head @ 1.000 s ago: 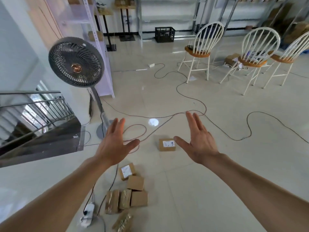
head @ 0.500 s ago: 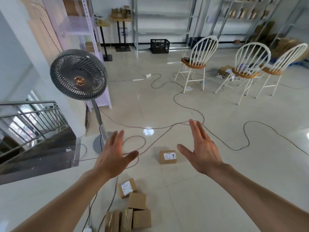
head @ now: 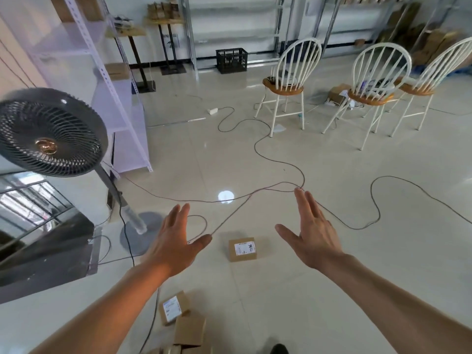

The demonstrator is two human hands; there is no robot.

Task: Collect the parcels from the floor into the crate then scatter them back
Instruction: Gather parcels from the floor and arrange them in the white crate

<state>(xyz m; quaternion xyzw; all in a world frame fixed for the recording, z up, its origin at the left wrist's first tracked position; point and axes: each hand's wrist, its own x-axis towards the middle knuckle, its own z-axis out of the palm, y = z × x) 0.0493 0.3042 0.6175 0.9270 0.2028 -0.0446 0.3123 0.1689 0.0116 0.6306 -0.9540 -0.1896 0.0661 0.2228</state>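
Glossy tiled floor all round, cables snaking across it, and both hands are out front with nothing in them. Left fingers straight and together, thumb splayed to 3 o'clock; right fingers straight too, thumb out to 9 o'clock. Palms face each other, like a frame held over the floor.

Outward from there: the left hand and the right hand bracket a single labelled parcel. It lies flat on the tiles, label up, at about 4 o'clock from the left thumb and 8 o'clock from the right. Its slightly longer side runs roughly 9 to 3, so it sits square to the gap between the palms. Neither hand touches it; both look well above it. In the picture the left thumb is a touch nearer, but it's close to even.

Down at 6 o'clock, between the forearms, more parcels sit bunched together, one with a label.

Far off at 12 o'clock, against the shelving, stands the black crate, well apart from every parcel. A standing fan looms at 9 o'clock, and white chairs stand at 1 to 2 o'clock.

My read: whichever half of the task this is, the lone parcel is the natural pick, and a two-handed scoop onto its short ends fits.
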